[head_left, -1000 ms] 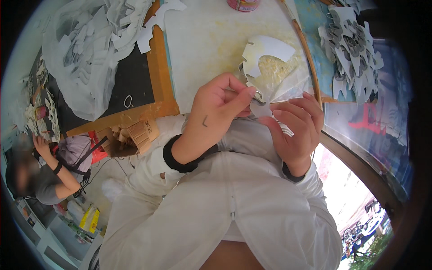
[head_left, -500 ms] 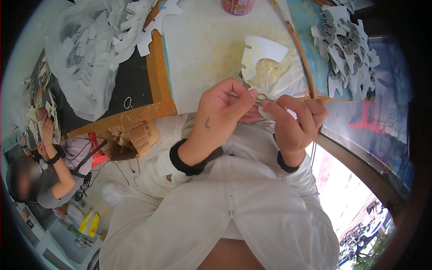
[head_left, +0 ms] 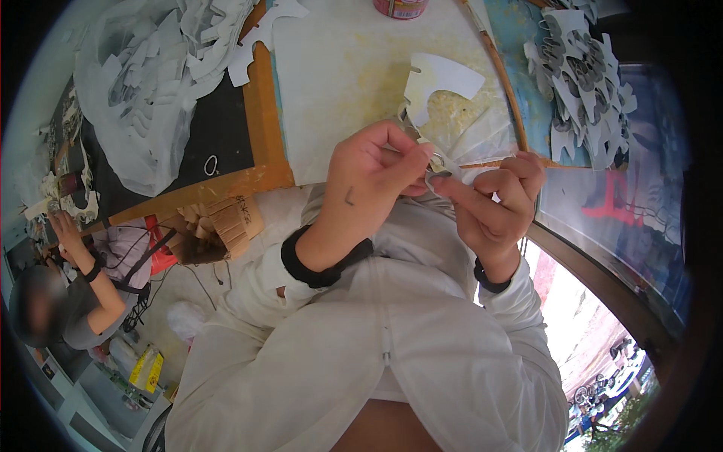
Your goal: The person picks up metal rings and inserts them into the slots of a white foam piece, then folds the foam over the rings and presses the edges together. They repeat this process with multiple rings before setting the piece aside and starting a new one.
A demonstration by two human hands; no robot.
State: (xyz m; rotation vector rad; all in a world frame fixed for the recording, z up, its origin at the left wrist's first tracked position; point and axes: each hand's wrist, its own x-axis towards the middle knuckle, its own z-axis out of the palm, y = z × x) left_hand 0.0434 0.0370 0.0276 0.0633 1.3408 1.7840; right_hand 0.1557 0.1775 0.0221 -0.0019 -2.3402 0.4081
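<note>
My left hand [head_left: 367, 177] is closed in a pinch, thumb against forefinger, over the near edge of the worktable. Between its fingertips and those of my right hand [head_left: 491, 203] is a small curved white piece with a grey patch [head_left: 440, 172], which both hands grip. Fingers cover part of the piece, so its full shape is hidden. Just beyond my hands, a larger white cut-out piece [head_left: 452, 75] with a rounded notch lies on the white, yellow-stained work surface [head_left: 339, 83].
Beyond sits a pink tin [head_left: 403, 7]. A thin brown stick [head_left: 501, 71] lies right of the work surface, beside a pile of white-and-grey cut pieces [head_left: 580, 90]. At left are a clear bag of white pieces [head_left: 143, 105], a cardboard box [head_left: 230, 230] and a co-worker [head_left: 83, 301].
The held piece has turned, showing more of its grey patch by my right fingertips. My left hand has risen slightly, and my right wrist has shifted right. The co-worker's hand has moved down.
</note>
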